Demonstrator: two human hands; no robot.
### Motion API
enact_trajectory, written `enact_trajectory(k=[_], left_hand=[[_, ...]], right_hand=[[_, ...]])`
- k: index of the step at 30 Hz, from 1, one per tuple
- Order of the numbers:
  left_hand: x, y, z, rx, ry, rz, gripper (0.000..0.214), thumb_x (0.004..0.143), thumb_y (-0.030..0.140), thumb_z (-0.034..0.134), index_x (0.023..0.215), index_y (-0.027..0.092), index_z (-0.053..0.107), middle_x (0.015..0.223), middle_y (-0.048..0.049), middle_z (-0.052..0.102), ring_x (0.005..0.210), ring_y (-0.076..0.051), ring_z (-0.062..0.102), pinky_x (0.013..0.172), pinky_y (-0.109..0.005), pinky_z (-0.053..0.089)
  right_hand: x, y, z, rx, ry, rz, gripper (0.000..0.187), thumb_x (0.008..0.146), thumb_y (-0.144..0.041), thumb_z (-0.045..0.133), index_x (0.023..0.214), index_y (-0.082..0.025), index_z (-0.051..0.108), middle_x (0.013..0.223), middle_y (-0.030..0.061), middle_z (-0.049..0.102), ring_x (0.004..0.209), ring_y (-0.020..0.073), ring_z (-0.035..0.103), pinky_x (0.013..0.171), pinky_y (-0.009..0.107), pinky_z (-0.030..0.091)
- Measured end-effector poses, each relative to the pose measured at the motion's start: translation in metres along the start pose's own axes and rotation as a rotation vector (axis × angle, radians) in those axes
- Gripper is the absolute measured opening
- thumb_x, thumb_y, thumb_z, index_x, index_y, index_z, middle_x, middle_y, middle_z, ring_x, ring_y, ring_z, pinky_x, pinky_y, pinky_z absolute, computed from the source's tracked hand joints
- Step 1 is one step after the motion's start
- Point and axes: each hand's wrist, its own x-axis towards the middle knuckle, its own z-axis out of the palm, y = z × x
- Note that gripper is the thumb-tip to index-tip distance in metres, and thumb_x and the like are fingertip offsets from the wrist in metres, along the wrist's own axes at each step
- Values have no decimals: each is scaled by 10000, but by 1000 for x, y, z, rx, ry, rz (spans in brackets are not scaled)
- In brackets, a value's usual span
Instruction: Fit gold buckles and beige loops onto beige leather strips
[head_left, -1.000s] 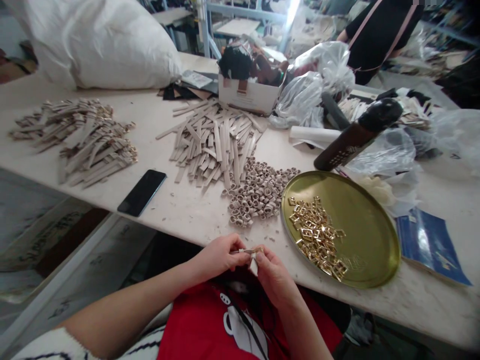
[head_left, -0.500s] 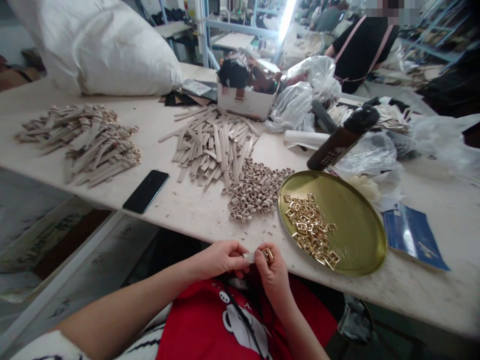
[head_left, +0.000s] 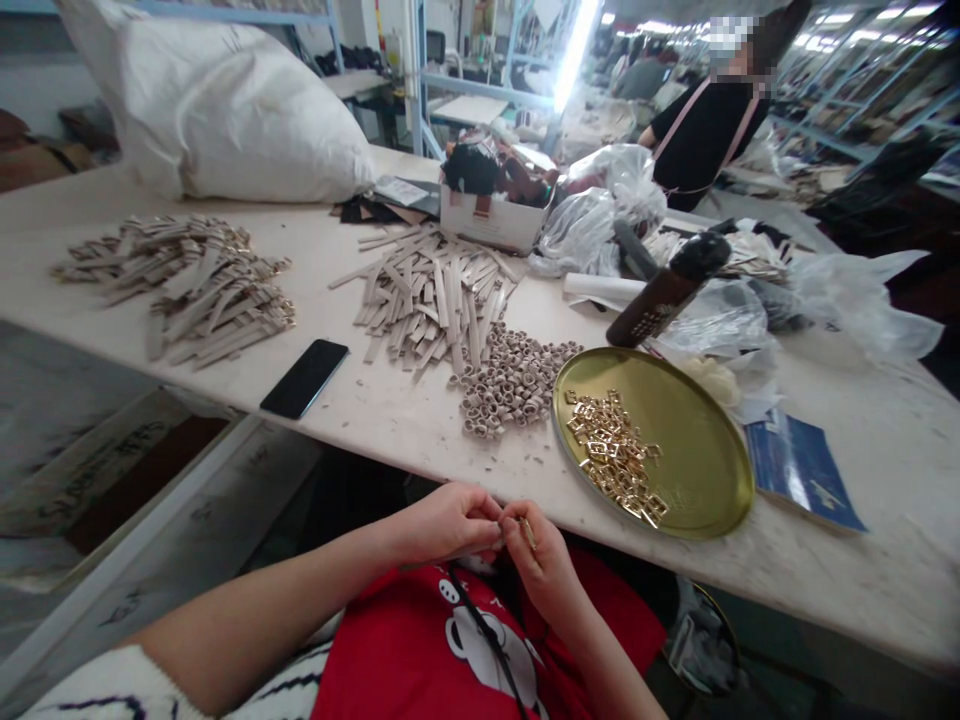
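My left hand [head_left: 454,525] and my right hand [head_left: 544,565] meet in front of the red apron, fingertips pinched together. A gold buckle [head_left: 529,534] shows edge-on between the fingers of my right hand. The short beige strap between the two hands is now mostly covered by the fingers. On the table ahead lie a pile of small beige loops [head_left: 510,385] and a heap of loose flat beige straps [head_left: 442,295]. To the right, a round gold tray [head_left: 697,440] carries many gold buckles [head_left: 611,445].
Straps with buckles [head_left: 202,290] are heaped at the left, near a black phone [head_left: 306,378]. A dark bottle [head_left: 664,295] leans behind the tray, and a blue booklet [head_left: 802,470] lies beside it. Farther back are a white sack [head_left: 240,110], a filled box [head_left: 491,220] and a person [head_left: 701,140].
My hands have drawn closer together, and the strap that showed between them is now largely hidden. The buckle has turned edge-on in my right hand. The camera view has shifted slightly.
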Motion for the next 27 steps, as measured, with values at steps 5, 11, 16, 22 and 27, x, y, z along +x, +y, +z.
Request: enact_trajectory(k=[5, 11, 16, 22, 27], left_hand=[[4, -1, -9, 78, -16, 1, 266, 736, 363, 540, 827, 122, 607, 673, -10, 631, 584, -101, 562, 542, -189, 418], [5, 4, -13, 255, -33, -14, 341, 779, 449, 477, 668, 140, 568, 595, -2, 606, 483, -86, 521, 467, -172, 381], [23, 5, -6, 334, -54, 39, 330, 815, 410, 423, 667, 151, 567, 592, -2, 602, 488, -99, 534, 486, -183, 396], [51, 26, -37, 831, 354, 310, 203, 778, 355, 524, 761, 192, 644, 782, -49, 657, 759, -178, 582, 673, -231, 404], [78, 57, -108, 975, 714, 186, 210, 826, 286, 466, 946, 178, 600, 998, -99, 612, 944, -213, 548, 839, -289, 370]], right_hand=[[5, 3, 13, 146, 171, 51, 235, 889, -375, 349, 807, -193, 473, 626, -25, 491, 552, 112, 450, 515, 222, 364], [8, 6, 16, 124, 218, 16, 221, 888, -361, 356, 838, -191, 488, 661, -16, 493, 588, 118, 457, 541, 229, 375], [12, 18, 7, 34, 198, 6, 240, 897, -358, 313, 897, -195, 489, 681, -6, 528, 604, 135, 492, 577, 251, 397], [52, 42, -25, -432, 415, -69, 288, 875, -379, 346, 822, -169, 535, 765, 70, 569, 748, 215, 522, 695, 354, 399], [67, 53, -28, -565, 552, -167, 290, 865, -354, 390, 994, -140, 536, 965, 132, 579, 931, 252, 503, 828, 421, 380]])
